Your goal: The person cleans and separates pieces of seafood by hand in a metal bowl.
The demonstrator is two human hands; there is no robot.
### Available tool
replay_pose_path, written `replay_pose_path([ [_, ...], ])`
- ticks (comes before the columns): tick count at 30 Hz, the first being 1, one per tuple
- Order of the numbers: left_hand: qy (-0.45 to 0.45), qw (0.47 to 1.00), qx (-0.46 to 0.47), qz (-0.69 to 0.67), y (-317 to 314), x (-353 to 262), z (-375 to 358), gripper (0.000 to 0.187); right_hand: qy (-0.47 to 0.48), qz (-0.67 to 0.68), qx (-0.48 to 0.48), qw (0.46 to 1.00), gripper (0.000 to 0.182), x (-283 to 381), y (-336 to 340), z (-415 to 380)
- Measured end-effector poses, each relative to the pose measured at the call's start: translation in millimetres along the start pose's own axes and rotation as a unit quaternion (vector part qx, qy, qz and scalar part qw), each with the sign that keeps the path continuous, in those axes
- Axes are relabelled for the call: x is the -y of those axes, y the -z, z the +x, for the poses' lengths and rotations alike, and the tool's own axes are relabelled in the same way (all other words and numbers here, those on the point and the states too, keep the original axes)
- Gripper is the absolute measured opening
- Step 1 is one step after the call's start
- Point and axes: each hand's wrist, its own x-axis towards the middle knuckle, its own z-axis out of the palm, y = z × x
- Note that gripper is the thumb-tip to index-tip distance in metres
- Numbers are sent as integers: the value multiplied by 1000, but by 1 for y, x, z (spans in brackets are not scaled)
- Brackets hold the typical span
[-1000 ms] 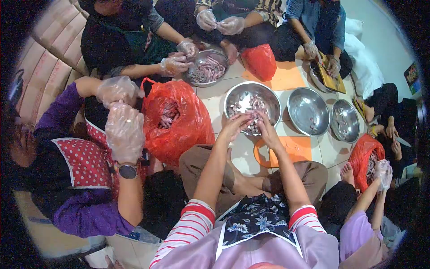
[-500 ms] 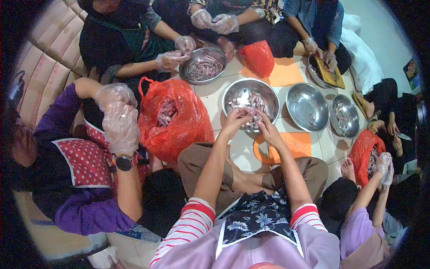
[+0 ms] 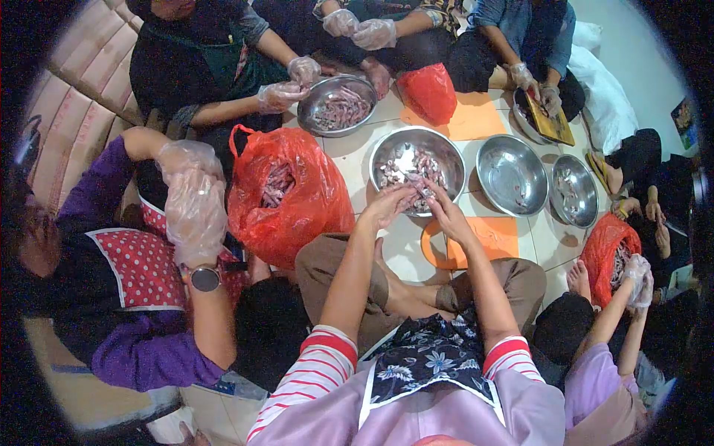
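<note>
Both my hands are bare and meet low over the near side of a steel bowl (image 3: 378, 160) that holds small pinkish-grey pieces, like cut fish or squid (image 3: 425, 165). My left hand (image 3: 390, 204) has its fingers stretched out to the right. Opposite it, my right hand (image 3: 446, 212) points its fingers up and inward, thumb apart from them. The fingertips of the two hands nearly touch, with pale pieces showing just behind them. Under my wrists, an orange cutting board (image 3: 491, 241) with a handle lies on the tiles.
Left of the bowl stands a red plastic bag (image 3: 312, 212) of pinkish strips. Two more steel bowls (image 3: 487, 160) (image 3: 558, 182) sit to the right. Gloved co-workers surround the floor; one holds a yellow board (image 3: 554, 123). Another red bag (image 3: 599, 253) is at the right.
My fingers have loosened from a pinch at the bowl's near rim and are now straighter and further apart. A gloved co-worker's hands at the upper left have shifted slightly.
</note>
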Motion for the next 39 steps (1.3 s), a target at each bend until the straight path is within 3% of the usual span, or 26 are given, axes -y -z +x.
replay_pose_path([
  [2, 29, 999, 36, -26, -2, -1, 0, 15, 56, -17, -5, 998, 42, -3, 1, 1],
  [6, 54, 998, 19, 6, -3, -5, -7, 16, 39, -7, -1, 999, 43, 7, 4, 0],
  [12, 15, 1000, 2, 19, -5, -4, -7, 15, 32, -17, -6, 999, 44, 8, 7, 0],
  [14, -6, 997, -31, 65, -7, -2, -8, 14, 12, 31, 35, 999, 45, 11, 8, -1],
  [21, -30, 998, -7, 55, -5, -3, -5, 11, 3, 43, 36, 998, 44, 8, 6, -4],
  [24, 3, 999, -36, 23, -8, -7, -8, 10, -5, 64, 32, 997, 43, 10, 2, -3],
  [30, 35, 999, -2, -24, -4, -7, -9, 12, 56, 36, -19, 998, 33, 3, -11, 1],
  [32, 45, 999, -5, -3, -4, -6, -10, 13, -15, 72, -5, 997, 27, 8, -12, 0],
  [36, 47, 999, -1, 23, -3, -2, -8, 14, -42, 36, 0, 998, 27, 1, -14, 2],
  [39, 61, 997, 21, 36, 0, 0, -7, 14, 35, 5, -51, 998, 29, -5, -21, 6],
])
